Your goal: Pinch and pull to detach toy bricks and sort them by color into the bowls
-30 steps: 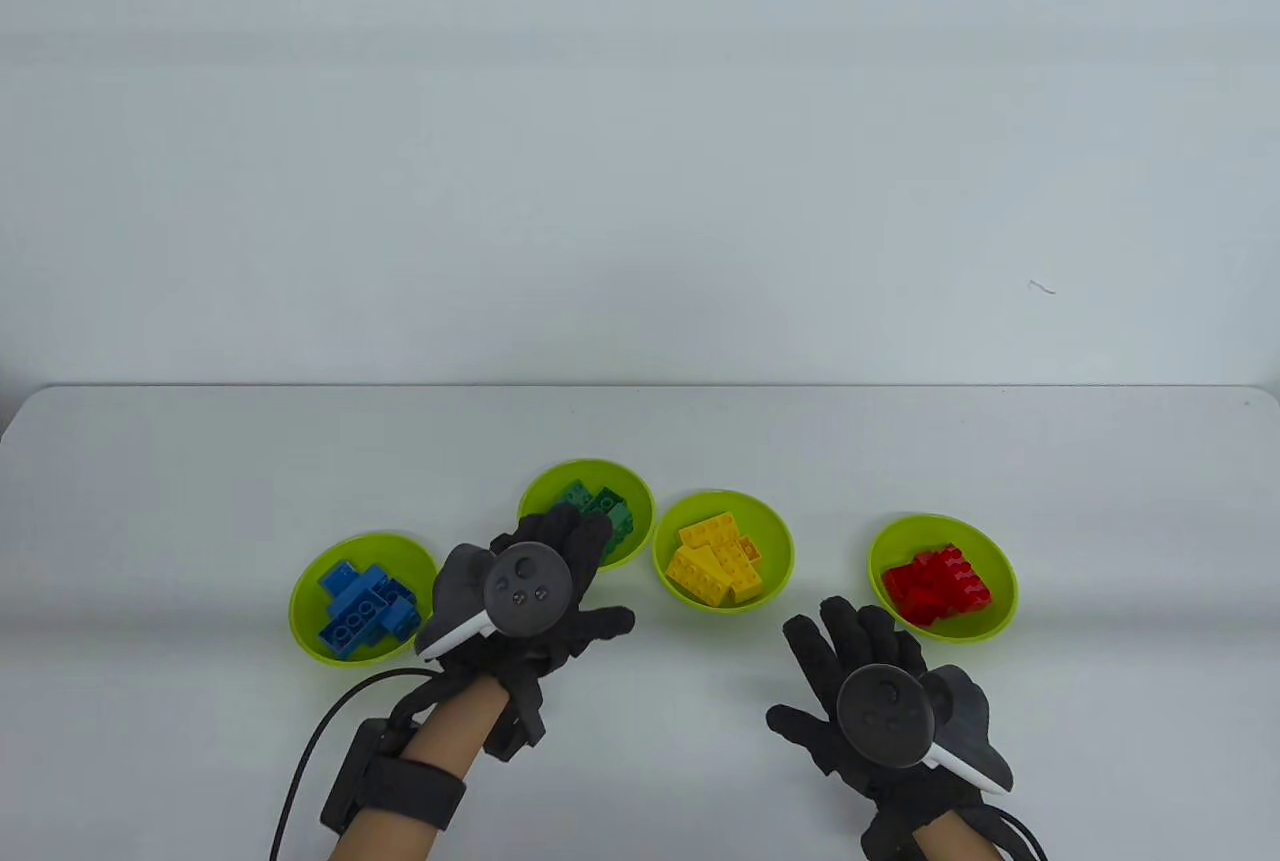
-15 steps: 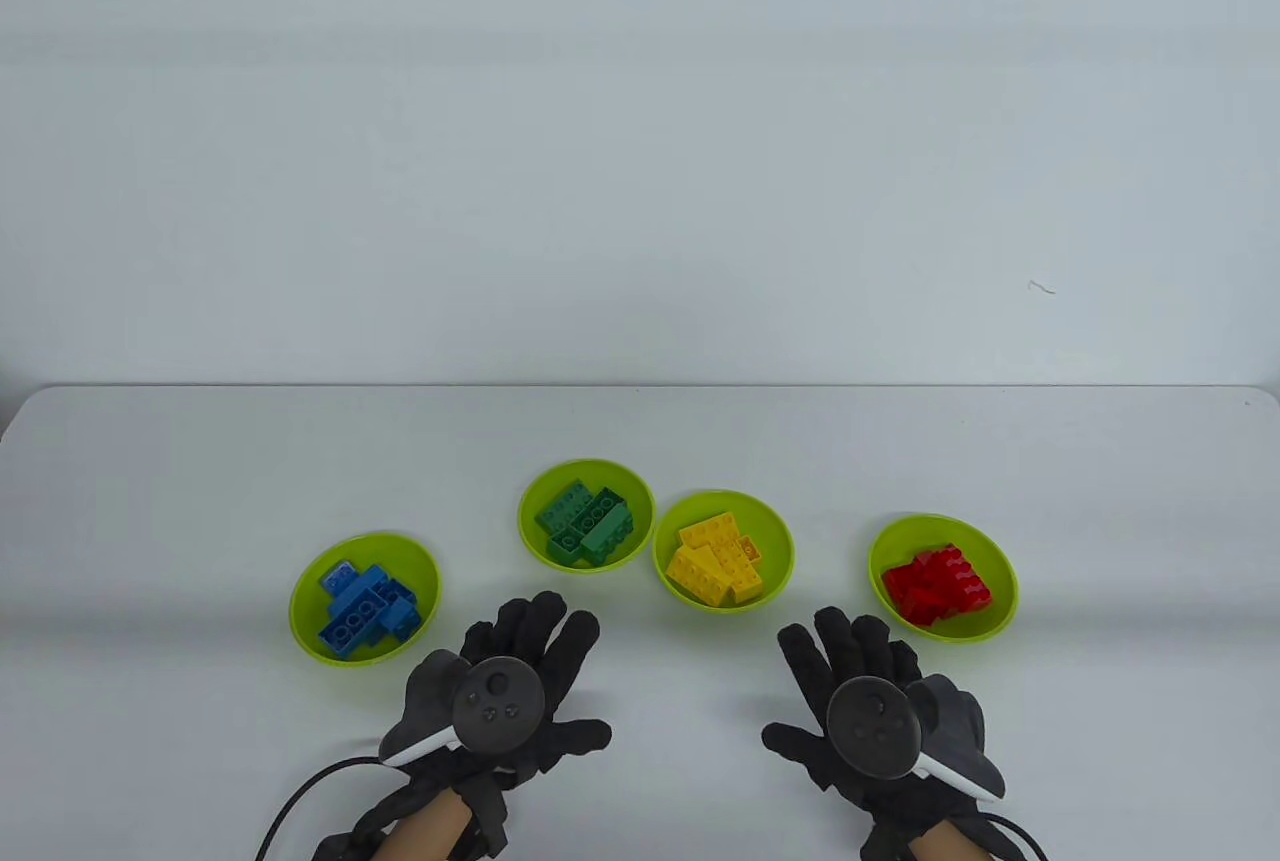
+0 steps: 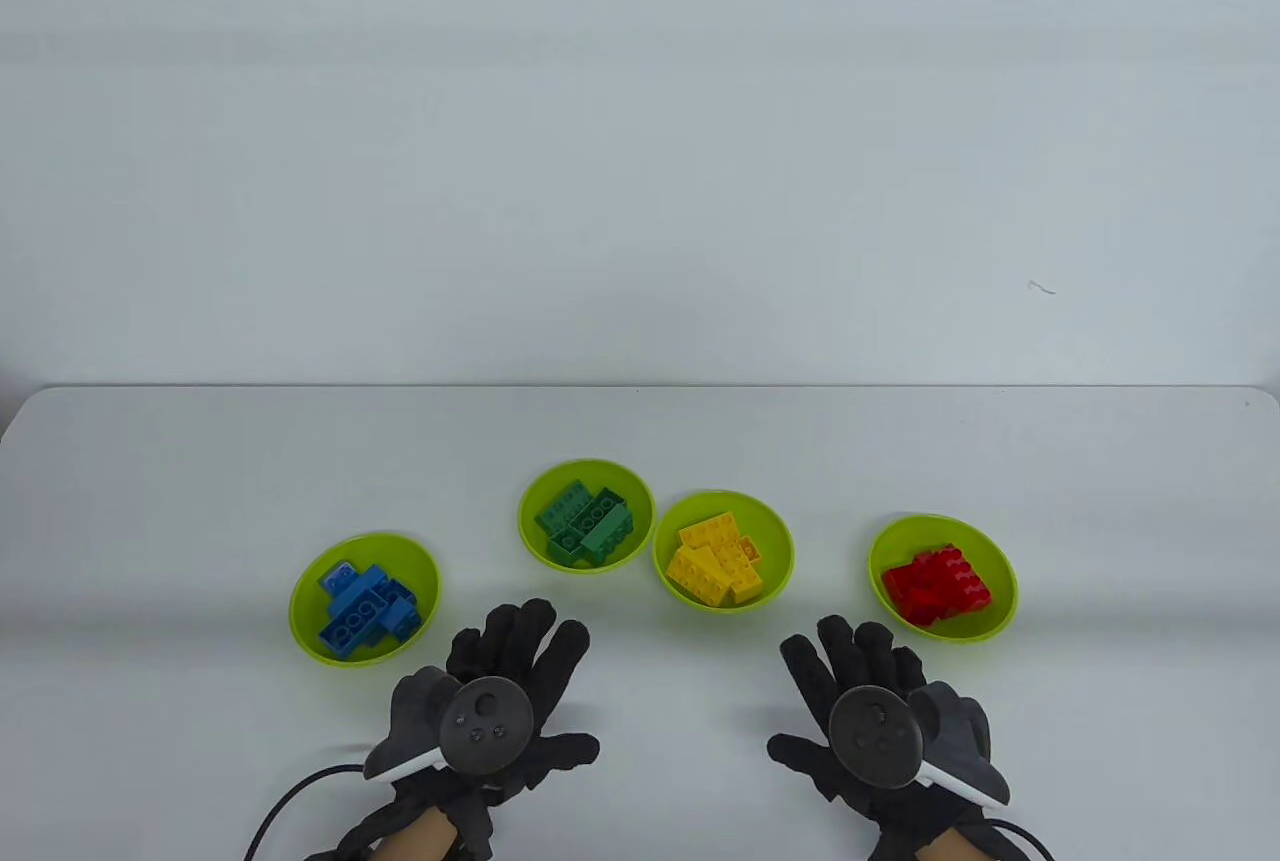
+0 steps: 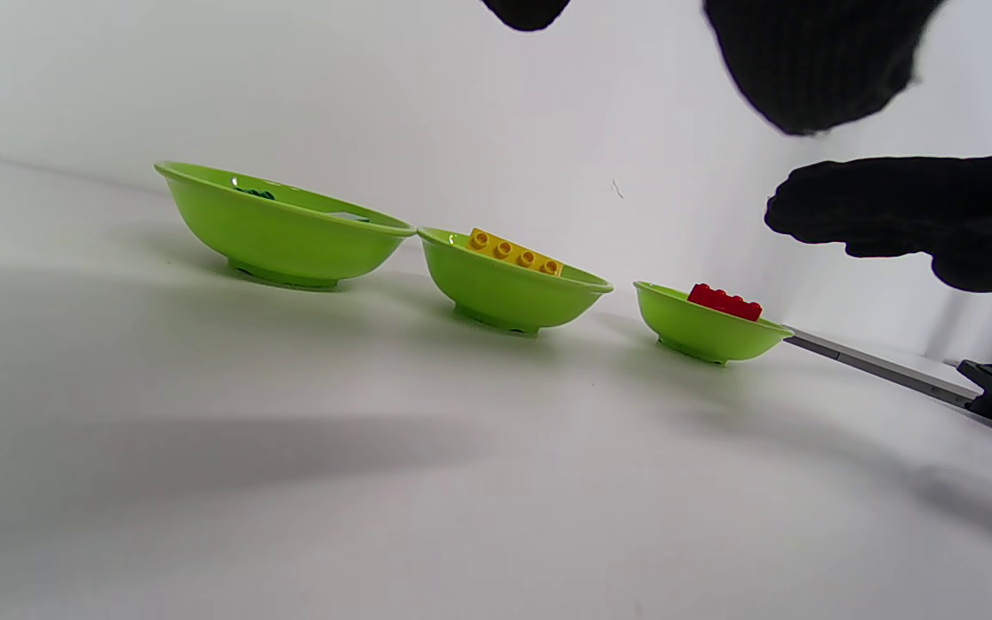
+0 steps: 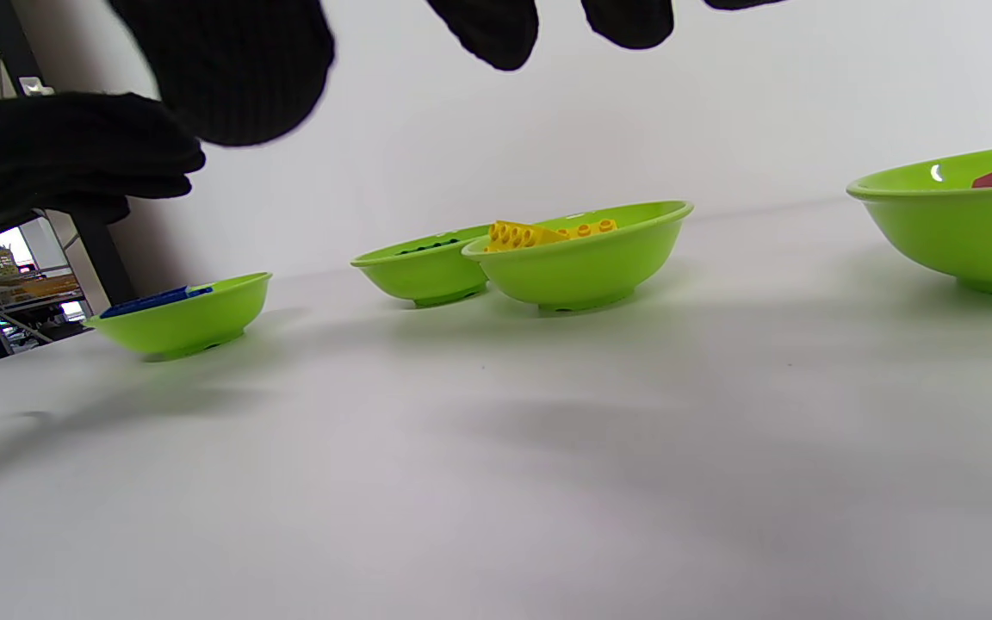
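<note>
table view: blue bricks [image 3: 362, 607] piled in leftmost green bowl [image 3: 303, 619], green bricks [image 3: 585, 521] in next bowl [image 3: 530, 501], yellow bricks [image 3: 718, 559] in third bowl [image 3: 778, 541], red bricks [image 3: 938, 585] in rightmost bowl [image 3: 1000, 561]. no loose bricks on white table [image 3: 200, 481]. my left hand [image 3: 500, 701] flat near table's front edge, fingers spread, holding nothing, just below blue and green bowls. my right hand [image 3: 865, 711] likewise spread and empty, between yellow and red bowls, nearer me.

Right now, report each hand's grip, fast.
Left hand: open, fingers spread, holding nothing.
Right hand: open, fingers spread, holding nothing.
</note>
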Available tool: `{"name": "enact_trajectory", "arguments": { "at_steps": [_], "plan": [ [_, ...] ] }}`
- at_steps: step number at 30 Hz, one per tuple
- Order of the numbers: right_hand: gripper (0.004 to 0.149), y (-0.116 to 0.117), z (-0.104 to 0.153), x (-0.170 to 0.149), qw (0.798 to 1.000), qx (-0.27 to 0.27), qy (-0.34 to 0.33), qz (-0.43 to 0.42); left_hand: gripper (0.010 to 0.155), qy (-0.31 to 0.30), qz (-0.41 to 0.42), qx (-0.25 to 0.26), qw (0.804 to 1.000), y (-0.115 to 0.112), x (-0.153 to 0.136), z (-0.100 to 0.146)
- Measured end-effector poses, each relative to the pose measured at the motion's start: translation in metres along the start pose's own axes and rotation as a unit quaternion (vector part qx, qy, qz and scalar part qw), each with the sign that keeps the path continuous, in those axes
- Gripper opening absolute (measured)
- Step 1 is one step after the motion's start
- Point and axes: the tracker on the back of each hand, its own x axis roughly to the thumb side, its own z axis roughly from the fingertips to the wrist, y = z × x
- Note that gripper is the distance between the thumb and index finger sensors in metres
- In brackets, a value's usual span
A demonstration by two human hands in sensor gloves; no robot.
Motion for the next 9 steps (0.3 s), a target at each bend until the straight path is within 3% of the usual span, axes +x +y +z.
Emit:
{"name": "enact_trajectory", "arguments": {
  "at_steps": [9],
  "plan": [
    [0.083, 0.0007, 0.0005, 0.0039, 1.0, 0.002, -0.004, 0.008, 0.092, 0.002, -0.004, -0.005, 1.0, -0.0002, 0.0014, 0.0005]
  ]
}}
